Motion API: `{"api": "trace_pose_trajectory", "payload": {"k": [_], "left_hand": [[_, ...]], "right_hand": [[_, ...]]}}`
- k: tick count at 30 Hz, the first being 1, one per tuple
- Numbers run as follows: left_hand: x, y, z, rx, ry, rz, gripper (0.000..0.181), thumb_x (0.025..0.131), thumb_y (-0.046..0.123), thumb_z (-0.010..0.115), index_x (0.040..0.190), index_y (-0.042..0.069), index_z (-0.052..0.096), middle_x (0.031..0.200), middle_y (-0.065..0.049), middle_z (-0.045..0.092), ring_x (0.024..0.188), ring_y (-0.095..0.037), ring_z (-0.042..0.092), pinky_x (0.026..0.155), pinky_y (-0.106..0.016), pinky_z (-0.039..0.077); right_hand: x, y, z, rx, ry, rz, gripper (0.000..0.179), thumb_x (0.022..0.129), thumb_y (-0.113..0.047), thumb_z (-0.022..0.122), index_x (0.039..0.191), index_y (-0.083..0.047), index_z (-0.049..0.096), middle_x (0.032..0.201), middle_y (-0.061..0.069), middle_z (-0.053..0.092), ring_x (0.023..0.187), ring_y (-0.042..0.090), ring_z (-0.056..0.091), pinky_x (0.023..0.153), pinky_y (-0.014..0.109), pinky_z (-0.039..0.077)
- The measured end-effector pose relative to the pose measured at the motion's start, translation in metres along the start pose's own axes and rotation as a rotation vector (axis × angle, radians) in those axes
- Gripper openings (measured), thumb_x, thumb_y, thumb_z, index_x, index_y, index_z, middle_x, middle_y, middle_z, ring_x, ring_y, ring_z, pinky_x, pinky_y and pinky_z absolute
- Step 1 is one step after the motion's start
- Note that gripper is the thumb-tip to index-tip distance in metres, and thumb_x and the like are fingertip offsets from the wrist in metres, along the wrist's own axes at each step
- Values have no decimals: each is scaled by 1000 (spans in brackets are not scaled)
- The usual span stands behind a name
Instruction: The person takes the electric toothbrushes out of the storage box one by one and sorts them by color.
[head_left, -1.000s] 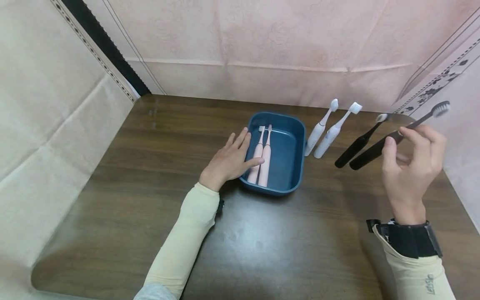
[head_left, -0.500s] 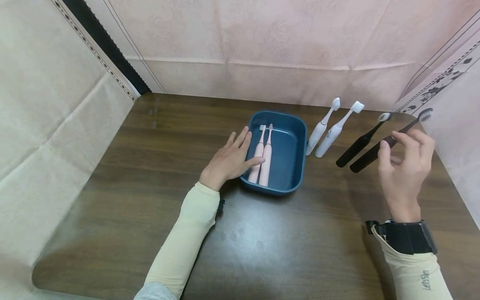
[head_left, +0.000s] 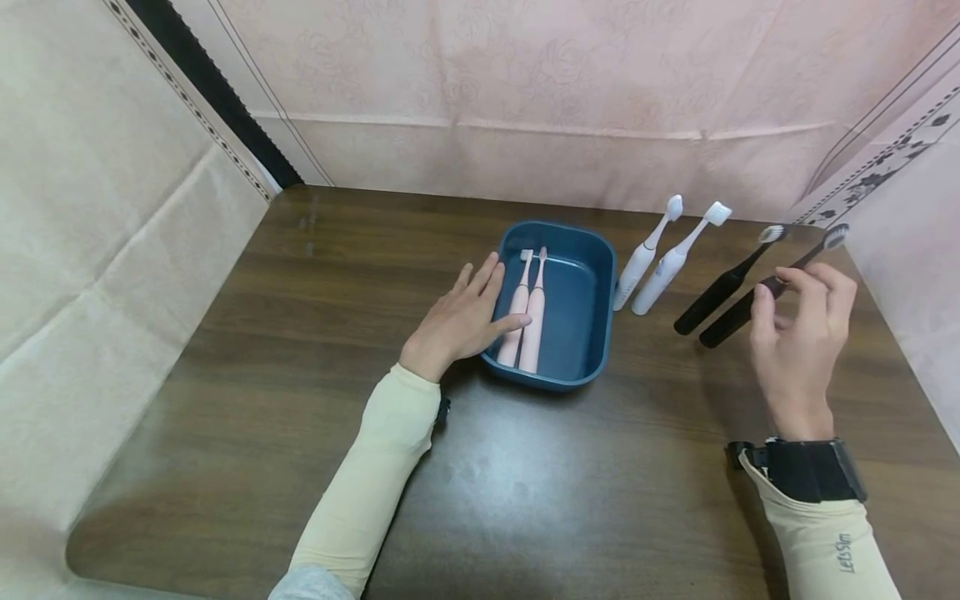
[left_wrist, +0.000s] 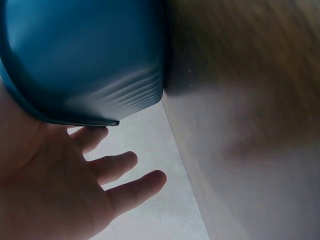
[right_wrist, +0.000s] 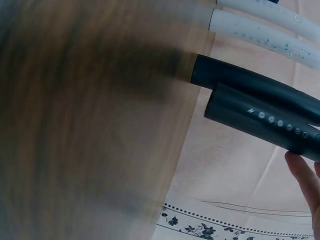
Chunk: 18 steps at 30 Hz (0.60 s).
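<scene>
My left hand (head_left: 456, 325) rests on the left rim of a blue plastic box (head_left: 573, 379), fingers spread and thumb reaching over the edge. Two pink electric toothbrushes (head_left: 532, 329) lie side by side in the box's left part. At the right, my right hand (head_left: 802, 342) pinches a black electric toothbrush (right_wrist: 265, 120) between thumb and fingers, its handle end low by the table and its head tilted toward the back. Close beside it on the left is another black electric toothbrush (head_left: 716, 298).
Two white electric toothbrushes (head_left: 660, 279) lie just right of the box, heads toward the back. Brown wooden table (head_left: 300, 400) extends to the left and front. Pale patterned cloth (head_left: 525, 100) hangs behind the table's back edge.
My right hand has moved left and lowered, bringing the black toothbrush's head down beside the other black one. My left hand and the box have stayed in place.
</scene>
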<state>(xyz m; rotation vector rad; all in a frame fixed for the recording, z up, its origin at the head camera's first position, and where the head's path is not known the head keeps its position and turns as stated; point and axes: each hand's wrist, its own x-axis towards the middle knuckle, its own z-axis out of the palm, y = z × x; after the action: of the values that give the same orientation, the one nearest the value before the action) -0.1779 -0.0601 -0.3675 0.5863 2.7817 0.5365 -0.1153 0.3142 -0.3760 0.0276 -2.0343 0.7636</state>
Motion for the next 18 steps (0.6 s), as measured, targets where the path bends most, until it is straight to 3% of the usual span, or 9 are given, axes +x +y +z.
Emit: {"api": "trace_pose_trajectory", "payload": {"k": [10, 18], "left_hand": [[1, -1, 1, 8, -2, -5, 92, 99, 67, 46, 164, 13, 10, 171, -2, -4, 155, -37, 3, 116, -61, 25], [1, 0, 0, 11, -7, -1, 92, 99, 67, 45, 164, 13, 10, 171, -2, -5, 155, -37, 2, 117, -60, 24]], "right_hand": [[0, 3, -2, -38, -101, 2, 25, 97, 1, 60, 119, 12, 60, 121, -26, 31, 109, 7, 46, 71, -4, 37], [-1, 3, -2, -46, -123, 26, 25, 96, 1, 62, 119, 11, 60, 120, -27, 30, 110, 9, 45, 72, -4, 36]]}}
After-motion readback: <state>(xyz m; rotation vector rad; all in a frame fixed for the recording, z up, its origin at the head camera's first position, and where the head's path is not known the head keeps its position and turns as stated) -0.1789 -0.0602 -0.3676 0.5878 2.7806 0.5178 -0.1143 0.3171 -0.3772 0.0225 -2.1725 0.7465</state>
